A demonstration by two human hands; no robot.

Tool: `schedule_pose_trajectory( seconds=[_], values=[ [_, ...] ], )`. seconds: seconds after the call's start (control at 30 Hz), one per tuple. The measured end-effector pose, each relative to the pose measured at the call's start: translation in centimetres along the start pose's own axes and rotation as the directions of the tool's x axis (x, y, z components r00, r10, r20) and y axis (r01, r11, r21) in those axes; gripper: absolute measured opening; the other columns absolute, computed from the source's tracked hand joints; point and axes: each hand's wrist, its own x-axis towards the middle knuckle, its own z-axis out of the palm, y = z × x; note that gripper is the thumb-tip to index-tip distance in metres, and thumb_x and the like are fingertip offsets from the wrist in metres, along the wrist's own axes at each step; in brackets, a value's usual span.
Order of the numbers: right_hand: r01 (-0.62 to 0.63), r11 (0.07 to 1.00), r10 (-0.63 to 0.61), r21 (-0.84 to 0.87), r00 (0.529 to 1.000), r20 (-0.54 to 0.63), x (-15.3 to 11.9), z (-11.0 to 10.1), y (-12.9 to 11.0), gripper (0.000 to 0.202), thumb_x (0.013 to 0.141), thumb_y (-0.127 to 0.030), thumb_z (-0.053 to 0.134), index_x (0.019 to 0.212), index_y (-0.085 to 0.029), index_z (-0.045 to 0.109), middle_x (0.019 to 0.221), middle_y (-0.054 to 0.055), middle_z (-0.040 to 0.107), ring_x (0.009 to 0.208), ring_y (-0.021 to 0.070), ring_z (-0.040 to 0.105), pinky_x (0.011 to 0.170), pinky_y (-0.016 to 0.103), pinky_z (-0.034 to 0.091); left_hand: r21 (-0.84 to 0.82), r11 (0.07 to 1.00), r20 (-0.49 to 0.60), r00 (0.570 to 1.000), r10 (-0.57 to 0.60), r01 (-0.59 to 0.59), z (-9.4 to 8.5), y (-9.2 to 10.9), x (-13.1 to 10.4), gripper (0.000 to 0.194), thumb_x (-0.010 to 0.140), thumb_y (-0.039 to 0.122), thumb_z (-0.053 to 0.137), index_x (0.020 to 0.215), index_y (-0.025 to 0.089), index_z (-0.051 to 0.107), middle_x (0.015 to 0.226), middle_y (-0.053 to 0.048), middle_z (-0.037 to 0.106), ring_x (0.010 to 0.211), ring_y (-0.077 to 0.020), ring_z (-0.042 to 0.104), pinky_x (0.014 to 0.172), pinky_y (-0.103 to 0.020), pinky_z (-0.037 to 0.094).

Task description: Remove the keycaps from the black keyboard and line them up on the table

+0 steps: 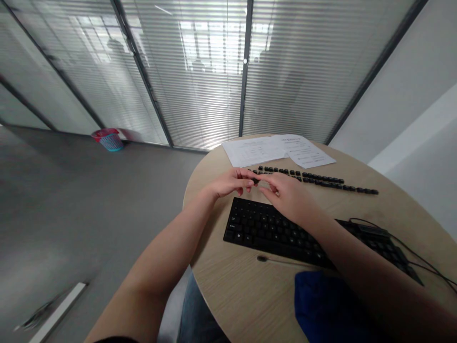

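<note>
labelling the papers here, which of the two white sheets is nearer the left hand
The left sheet: its near edge lies just beyond the left hand, while the other sheet sits farther right.

Wood-grain table (232, 276), curved edge. Black keyboard (267, 226) nearside of left hand (233, 182) and right hand (287, 194), running under right forearm (342, 250). Keycap rows (323, 178) just beyond right hand, trailing right. Printed sheets (255, 150) farther out. Blue cloth (321, 302) nearside of keyboard.
</note>
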Motion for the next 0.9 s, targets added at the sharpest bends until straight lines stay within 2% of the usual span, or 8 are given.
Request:
schedule_pose_trajectory(
  seconds=[0.17,0.37,0.43,0.53,0.63,0.73,0.83,0.9],
  values=[
    [0.046,0.994,-0.040,-0.102,0.998,0.058,0.6,0.3,1.1,0.034,0.095,-0.021,0.073,0.129,-0.025,0.076,0.102,0.007,0.076,0.091,0.0240,0.071,0.081,0.039,0.055,-0.001,1.000,0.077,0.997,-0.001,0.001,0.0,0.1,0.1,0.030,0.076,0.031,0.085,0.101,0.016,0.080,0.080,-0.002,0.072,0.066,-0.0105,0.061,0.050,-0.018,0.047],
    [0.098,0.983,-0.084,-0.158,0.992,0.092,1.4,-0.2,1.8,0.024,0.096,-0.025,0.072,0.119,-0.027,0.079,0.103,0.005,0.079,0.090,0.0223,0.073,0.080,0.037,0.054,0.017,1.000,0.132,0.991,0.012,-0.015,0.0,0.1,0.1,0.029,0.079,0.036,0.085,0.102,0.017,0.081,0.084,-0.003,0.072,0.068,-0.0106,0.061,0.052,-0.018,0.047],
    [0.068,0.983,-0.051,-0.171,0.993,0.104,1.7,-0.3,2.5,0.022,0.095,-0.027,0.073,0.116,-0.027,0.080,0.101,0.004,0.080,0.085,0.0211,0.072,0.077,0.036,0.053,0.046,0.999,0.087,0.996,0.004,-0.008,0.0,0.2,0.1,0.031,0.082,0.040,0.082,0.103,0.017,0.081,0.089,-0.005,0.073,0.069,-0.0115,0.063,0.051,-0.020,0.047],
    [-0.065,0.973,0.103,-0.223,0.981,0.163,2.2,0.0,4.1,0.022,0.091,-0.030,0.076,0.113,-0.027,0.081,0.094,0.002,0.079,0.077,0.0192,0.068,0.073,0.034,0.049,0.162,0.986,-0.141,0.988,0.062,-0.038,-0.3,0.2,0.1,0.033,0.089,0.043,0.075,0.105,0.015,0.080,0.084,-0.005,0.072,0.062,-0.0117,0.062,0.047,-0.021,0.043],
    [-0.170,0.942,0.238,-0.290,0.947,0.218,2.9,0.9,6.0,0.020,0.087,-0.028,0.076,0.106,-0.026,0.082,0.083,0.000,0.077,0.075,0.0195,0.067,0.069,0.032,0.046,0.269,0.959,-0.349,0.920,0.180,-0.085,-1.1,0.0,0.2,0.030,0.091,0.042,0.073,0.100,0.014,0.078,0.067,0.000,0.063,0.054,-0.0098,0.053,0.046,-0.022,0.037],
    [-0.214,0.922,0.297,-0.322,0.925,0.236,3.6,2.0,7.4,0.019,0.086,-0.027,0.075,0.102,-0.024,0.083,0.078,0.001,0.076,0.072,0.0201,0.066,0.064,0.031,0.044,0.321,0.939,-0.493,0.824,0.280,-0.127,-2.2,-0.2,0.3,0.031,0.094,0.047,0.068,0.093,0.016,0.074,0.061,0.004,0.056,0.052,-0.0094,0.048,0.049,-0.023,0.036],
    [-0.261,0.902,0.357,-0.343,0.899,0.253,4.6,3.0,8.0,0.023,0.086,-0.030,0.075,0.105,-0.023,0.085,0.079,0.003,0.077,0.070,0.0205,0.066,0.062,0.031,0.043,0.366,0.919,-0.580,0.736,0.350,-0.148,-3.0,-0.5,0.4,0.035,0.095,0.051,0.065,0.086,0.018,0.071,0.058,0.005,0.051,0.051,-0.0101,0.046,0.051,-0.025,0.035],
    [-0.288,0.891,0.389,-0.351,0.883,0.263,5.2,3.6,8.2,0.026,0.087,-0.031,0.073,0.109,-0.024,0.085,0.082,0.003,0.078,0.072,0.0205,0.066,0.063,0.031,0.044,0.393,0.906,-0.599,0.704,0.383,-0.158,-3.3,-0.6,0.5,0.036,0.094,0.052,0.065,0.083,0.018,0.070,0.057,0.006,0.049,0.051,-0.0107,0.046,0.051,-0.026,0.035]
  ],
)
